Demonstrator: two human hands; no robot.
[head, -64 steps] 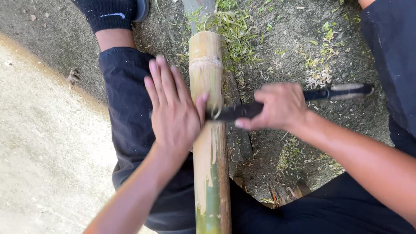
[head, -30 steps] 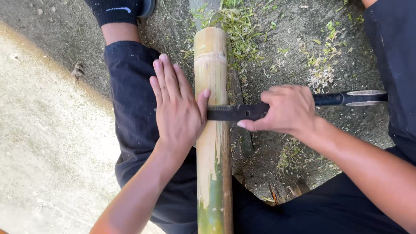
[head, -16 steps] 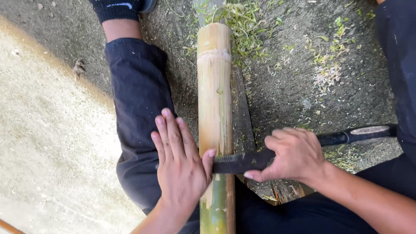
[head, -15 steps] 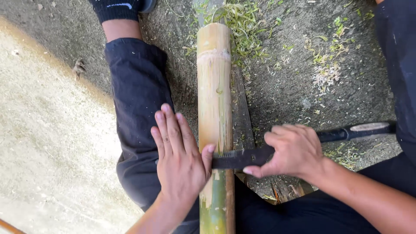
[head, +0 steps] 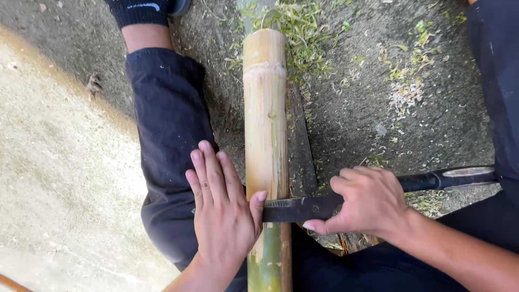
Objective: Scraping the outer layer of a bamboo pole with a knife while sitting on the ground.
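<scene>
A bamboo pole (head: pixel 264 135) lies lengthwise on the ground between the person's legs, its far cut end pale yellow with a ringed node just below it, its near part green and cut off by the bottom edge of the view. Across it, near the green part, lies a dark machete blade (head: pixel 294 208), set crosswise with its edge against the bamboo; how deep it sits in the surface cannot be made out.

The left hand (head: pixel 223 216) is released, flat and open, fingers straight and pointing away, palm resting on the left side of the pole with the thumb reaching over to the blade's tip, which the thumb hides. The right hand (head: pixel 367 203) is clenched in a grip around the machete's middle, covering the place where blade and handle meet. Beyond it the dark handle (head: pixel 448 178) runs right and ends by the trouser leg.

Under the pole a flat dark strip (head: pixel 300 146) shows along its right side; what it is stays unclear. The left leg in dark trousers (head: pixel 170 130) lies just beside the pole, with a black sock (head: pixel 138 11) cut off at the top. Green and pale shavings (head: pixel 303 32) lie scattered on the dirt ground (head: pixel 357 103); paler concrete (head: pixel 54 178) fills the left.
</scene>
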